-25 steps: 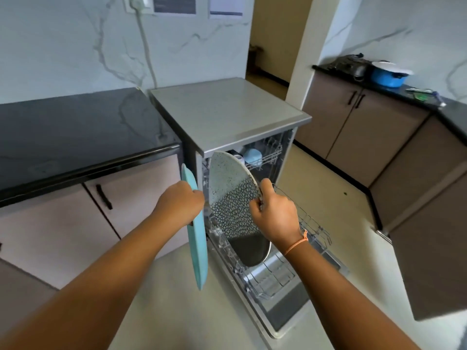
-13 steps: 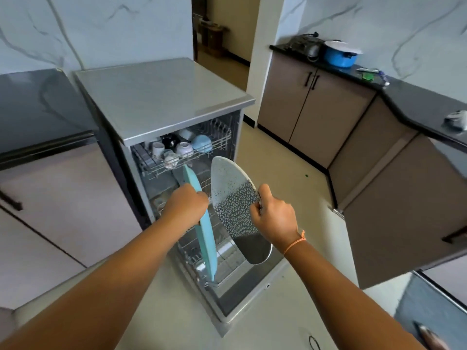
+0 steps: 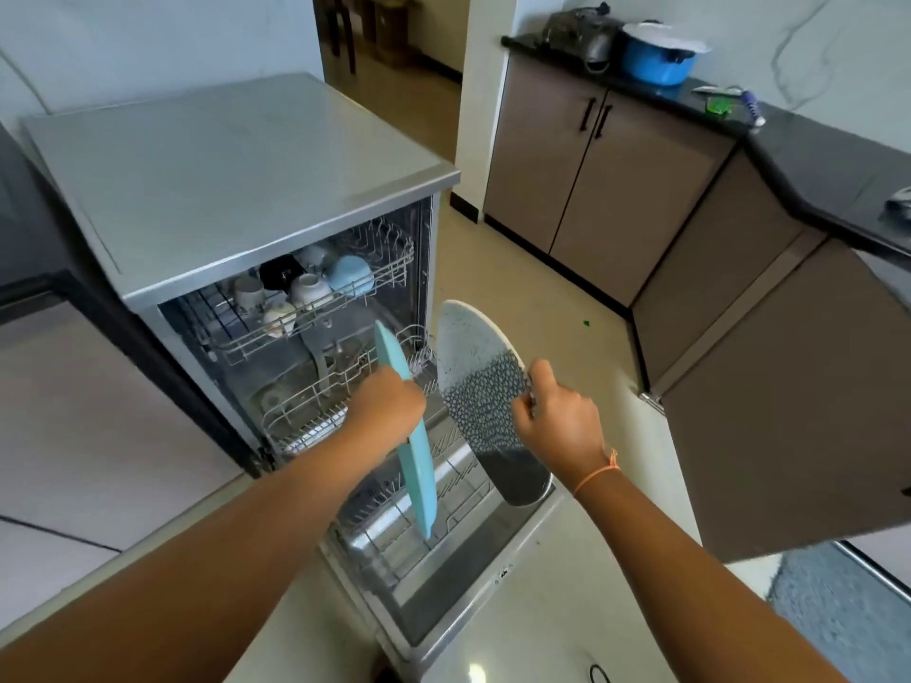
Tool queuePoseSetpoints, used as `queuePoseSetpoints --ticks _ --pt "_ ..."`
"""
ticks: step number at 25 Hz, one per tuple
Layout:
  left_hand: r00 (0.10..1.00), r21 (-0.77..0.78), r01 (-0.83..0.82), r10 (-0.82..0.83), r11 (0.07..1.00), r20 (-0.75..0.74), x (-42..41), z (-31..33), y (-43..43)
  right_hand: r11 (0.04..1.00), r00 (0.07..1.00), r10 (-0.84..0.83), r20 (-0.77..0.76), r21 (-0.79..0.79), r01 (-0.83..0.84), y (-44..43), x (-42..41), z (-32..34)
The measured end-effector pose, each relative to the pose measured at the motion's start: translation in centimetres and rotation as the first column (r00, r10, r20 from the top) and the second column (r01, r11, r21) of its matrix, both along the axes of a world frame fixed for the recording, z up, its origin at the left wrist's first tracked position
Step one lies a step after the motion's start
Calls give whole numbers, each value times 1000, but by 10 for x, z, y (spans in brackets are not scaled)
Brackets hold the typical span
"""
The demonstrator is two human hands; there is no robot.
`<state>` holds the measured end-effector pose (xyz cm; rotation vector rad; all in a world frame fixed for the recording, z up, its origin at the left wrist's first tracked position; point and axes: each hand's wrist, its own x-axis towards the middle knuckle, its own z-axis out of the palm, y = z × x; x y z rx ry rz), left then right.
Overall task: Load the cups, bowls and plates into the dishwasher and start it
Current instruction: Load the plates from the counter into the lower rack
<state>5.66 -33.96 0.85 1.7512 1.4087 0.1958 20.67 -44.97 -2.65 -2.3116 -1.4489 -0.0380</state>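
Note:
The steel dishwasher (image 3: pixel 236 189) stands open, its door (image 3: pixel 443 598) folded down toward me. My left hand (image 3: pixel 387 411) grips a light blue plate (image 3: pixel 419 475) on edge above the pulled-out lower rack (image 3: pixel 315 411). My right hand (image 3: pixel 557 426) holds a speckled white-to-black plate (image 3: pixel 480 386) upright over the rack's right side. Several cups, among them a blue one (image 3: pixel 350 273), sit upside down in the upper rack (image 3: pixel 394 278).
Brown cabinets (image 3: pixel 591 179) with a black counter (image 3: pixel 813 155) run along the right; a blue pot (image 3: pixel 658 56) stands on it. A cabinet corner (image 3: pixel 769 411) juts close to my right hand. A doorway (image 3: pixel 394 51) opens behind the dishwasher. A blue-grey rug (image 3: pixel 848 613) lies at lower right.
My view has swung right and downward over the dishwasher. Both plates have come from beside the machine to above the lower rack, and the cups in the upper rack have come into sight.

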Motion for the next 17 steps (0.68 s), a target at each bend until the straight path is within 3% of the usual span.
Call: queuePoseSetpoints --ticks 5,12,17 --pt "999 -58 -34 35 998 6 37 -33 34 1000 998 -25 -50 14 25 42 47 -10" --pt "960 -195 -255 272 947 63 100 -91 84 991 978 67 -196 -98 -87 123 133 -63" --pt "936 -164 -348 352 923 -5 160 -155 122 976 965 128 -229 -142 -164 194 196 -123"
